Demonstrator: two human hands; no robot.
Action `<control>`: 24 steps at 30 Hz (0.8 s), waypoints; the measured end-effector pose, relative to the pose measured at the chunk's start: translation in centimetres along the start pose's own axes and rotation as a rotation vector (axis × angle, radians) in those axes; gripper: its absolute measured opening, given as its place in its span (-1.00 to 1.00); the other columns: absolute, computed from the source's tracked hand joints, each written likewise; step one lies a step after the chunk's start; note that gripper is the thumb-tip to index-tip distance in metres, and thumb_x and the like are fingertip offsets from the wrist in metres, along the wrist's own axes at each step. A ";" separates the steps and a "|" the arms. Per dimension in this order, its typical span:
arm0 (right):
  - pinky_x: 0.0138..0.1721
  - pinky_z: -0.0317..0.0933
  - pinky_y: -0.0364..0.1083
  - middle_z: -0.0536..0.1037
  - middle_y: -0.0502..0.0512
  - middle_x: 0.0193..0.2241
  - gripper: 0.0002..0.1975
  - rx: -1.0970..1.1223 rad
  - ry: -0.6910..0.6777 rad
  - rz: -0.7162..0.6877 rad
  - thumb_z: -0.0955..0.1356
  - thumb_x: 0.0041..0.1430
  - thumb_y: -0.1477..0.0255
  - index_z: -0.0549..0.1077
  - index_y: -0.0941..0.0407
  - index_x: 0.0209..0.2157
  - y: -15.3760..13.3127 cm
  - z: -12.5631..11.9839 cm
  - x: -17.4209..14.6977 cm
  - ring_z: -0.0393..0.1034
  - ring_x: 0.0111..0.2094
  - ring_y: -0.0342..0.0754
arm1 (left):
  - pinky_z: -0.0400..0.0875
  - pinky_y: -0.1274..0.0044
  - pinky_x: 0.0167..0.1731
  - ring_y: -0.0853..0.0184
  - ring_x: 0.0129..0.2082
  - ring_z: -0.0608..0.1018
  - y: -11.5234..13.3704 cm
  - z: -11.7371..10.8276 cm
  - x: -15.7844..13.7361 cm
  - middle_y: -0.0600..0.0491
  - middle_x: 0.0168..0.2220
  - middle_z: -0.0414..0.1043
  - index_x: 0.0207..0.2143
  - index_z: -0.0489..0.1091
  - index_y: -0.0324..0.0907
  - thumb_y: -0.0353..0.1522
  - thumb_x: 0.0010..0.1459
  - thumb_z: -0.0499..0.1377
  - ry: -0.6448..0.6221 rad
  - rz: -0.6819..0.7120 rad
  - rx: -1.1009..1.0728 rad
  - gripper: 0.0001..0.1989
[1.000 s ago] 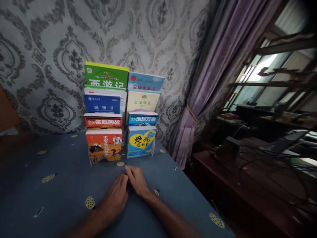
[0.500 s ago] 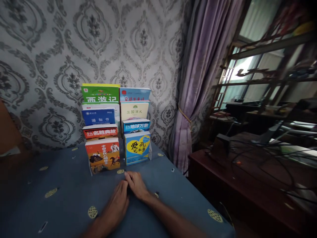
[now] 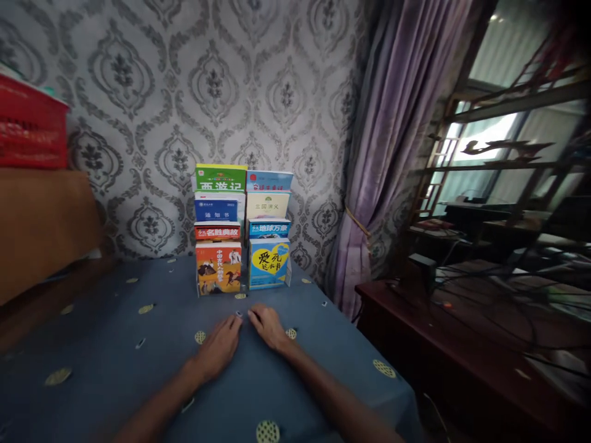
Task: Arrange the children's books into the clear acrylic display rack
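My left hand (image 3: 221, 344) rests on the blue patterned tablecloth (image 3: 166, 369), fingers loosely stretched forward and holding nothing. Just right of it, my right hand (image 3: 269, 327) lies on the cloth too, open with its fingers slightly bent. A small gap separates the two hands. Beyond them stands a clear stepped rack (image 3: 289, 272) with books in two columns. Nearest in front are an orange book (image 3: 218, 268) on the left and a blue and yellow book (image 3: 268, 264) on the right. Behind these rise a blue booklet (image 3: 216, 211), a cream book (image 3: 269, 205) and a green book (image 3: 220, 178).
A cardboard box (image 3: 44, 227) with a red container (image 3: 32, 123) on top stands at the left. A patterned wall (image 3: 184, 86) and a tied purple curtain (image 3: 369, 184) are behind. To the right is a dark red desk (image 3: 406, 326) with tangled black cables (image 3: 489, 314).
My hands have come apart from touching each other. The view has swung left and back, so the books sit further right and the cardboard box and red container show more.
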State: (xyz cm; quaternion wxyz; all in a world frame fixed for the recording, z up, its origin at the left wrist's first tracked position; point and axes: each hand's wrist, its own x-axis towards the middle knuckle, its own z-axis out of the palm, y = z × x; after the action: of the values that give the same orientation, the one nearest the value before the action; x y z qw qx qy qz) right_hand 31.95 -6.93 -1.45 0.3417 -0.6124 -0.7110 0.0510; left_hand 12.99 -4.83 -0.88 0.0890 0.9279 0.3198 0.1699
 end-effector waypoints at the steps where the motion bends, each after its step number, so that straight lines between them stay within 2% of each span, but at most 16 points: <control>1: -0.16 0.19 -0.09 0.57 0.14 -0.35 -0.72 -0.008 -0.024 -0.024 0.22 0.36 0.41 0.48 0.12 -0.39 -0.1 -0.3 -0.7 0.44 -0.24 -0.01 | 0.34 0.29 0.11 0.17 0.06 0.48 -0.6 -0.5 -1.0 -0.14 0.02 0.44 0.00 0.30 -0.18 -0.47 0.29 -0.14 0.004 -0.018 0.004 -0.67; 3: -0.06 0.21 -0.07 0.58 0.14 -0.30 -0.75 -0.018 -0.069 -0.065 0.23 0.35 0.42 0.50 0.13 -0.35 -0.2 -0.8 -2.0 0.44 -0.17 0.00 | 0.34 0.30 0.11 0.17 0.04 0.49 -2.2 -1.6 -3.2 -0.14 0.01 0.44 -0.03 0.31 -0.17 -0.44 0.30 -0.14 0.018 -0.066 0.013 -0.69; 9: 0.06 0.28 0.03 0.60 0.20 -0.11 -0.77 -0.037 -0.122 -0.116 0.24 0.31 0.47 0.53 0.11 -0.17 -0.8 -2.1 -4.9 0.46 -0.04 0.05 | 0.37 0.28 0.03 0.14 -0.06 0.53 -7.8 -4.9 -9.7 -0.13 -0.06 0.45 -0.11 0.34 -0.15 -0.38 0.29 -0.15 0.078 -0.244 0.051 -0.70; 14: 0.17 0.25 0.13 0.56 0.26 0.04 -0.70 -0.069 -0.121 -0.143 0.24 0.28 0.45 0.53 0.11 -0.05 -1.4 -3.3 -7.9 0.42 0.11 0.12 | 0.38 0.25 0.03 0.11 -0.07 0.54 -10.5 -7.0 -14.2 -0.15 -0.06 0.46 -0.10 0.35 -0.17 -0.34 0.26 -0.16 0.132 -0.356 0.068 -0.65; 18: 0.18 0.26 0.17 0.56 0.26 0.07 -0.67 -0.068 -0.113 -0.154 0.24 0.28 0.44 0.53 0.10 -0.01 -1.0 -4.3 -9.9 0.42 0.13 0.13 | 0.35 0.26 0.07 0.11 -0.04 0.53 -11.2 -7.7 -15.9 -0.12 -0.05 0.48 -0.07 0.37 -0.15 -0.30 0.25 -0.15 0.158 -0.396 0.075 -0.63; 24: 0.17 0.28 0.20 0.58 0.27 0.03 -0.68 -0.062 -0.075 -0.130 0.24 0.30 0.34 0.56 0.09 -0.06 -1.3 -5.5 -11.5 0.45 0.11 0.14 | 0.31 0.22 0.09 0.06 -0.02 0.51 -11.0 -7.2 -15.6 -0.18 -0.05 0.48 -0.09 0.39 -0.20 -0.34 0.23 -0.18 0.168 -0.435 0.130 -0.61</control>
State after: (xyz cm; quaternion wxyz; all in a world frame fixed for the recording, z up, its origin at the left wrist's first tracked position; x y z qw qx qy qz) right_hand 34.05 -19.55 -1.50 0.2983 -0.5728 -0.7629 0.0296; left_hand -7.38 -5.56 -1.28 0.0366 0.8237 0.5285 0.2022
